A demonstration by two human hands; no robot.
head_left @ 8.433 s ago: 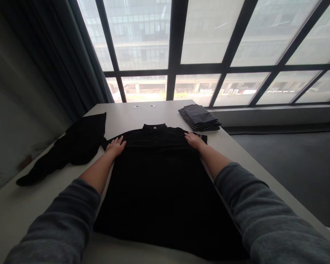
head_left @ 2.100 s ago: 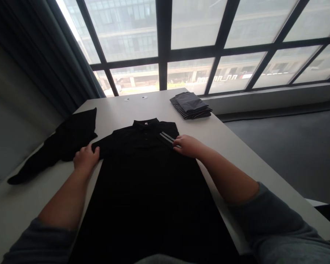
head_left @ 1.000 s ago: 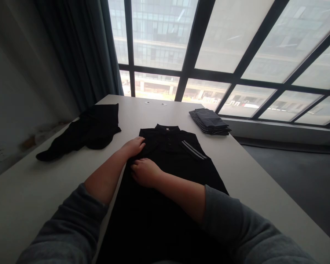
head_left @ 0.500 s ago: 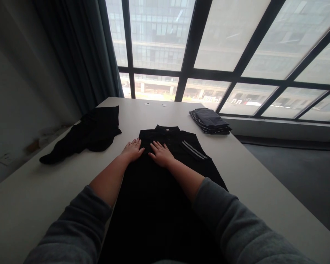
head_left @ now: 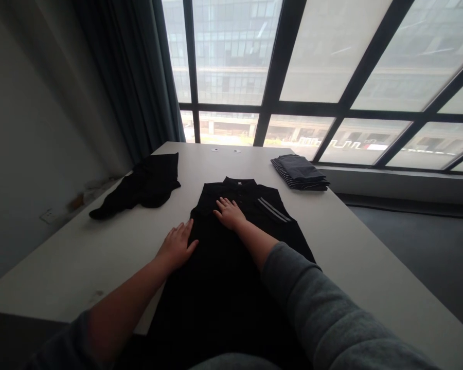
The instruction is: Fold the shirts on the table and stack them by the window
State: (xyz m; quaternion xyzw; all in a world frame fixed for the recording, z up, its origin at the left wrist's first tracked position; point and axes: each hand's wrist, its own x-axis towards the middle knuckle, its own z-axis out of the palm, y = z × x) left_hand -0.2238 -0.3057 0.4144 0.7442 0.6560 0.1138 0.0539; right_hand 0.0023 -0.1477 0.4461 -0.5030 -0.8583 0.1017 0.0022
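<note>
A black collared shirt (head_left: 231, 277) lies spread lengthwise on the white table, its collar at the far end and its lower part running toward me. On its right side a sleeve with two grey stripes is laid over the body. My right hand (head_left: 230, 213) rests flat on the upper chest, fingers stretched out. Along the left edge of the shirt, my left hand (head_left: 177, 245) lies with thumb and fingers apart, touching the fabric's border. Neither hand grips anything.
Another black garment (head_left: 142, 185) lies crumpled on the table's left side. A stack of folded clothes (head_left: 301, 172), striped and dark grey, sits at the far right edge. Behind the white table (head_left: 355, 257) stand a large window and a dark curtain (head_left: 139, 77).
My left hand has slid back toward me, from the upper chest down along the shirt's left edge. My right hand stays on the chest. The view has shifted slightly.
</note>
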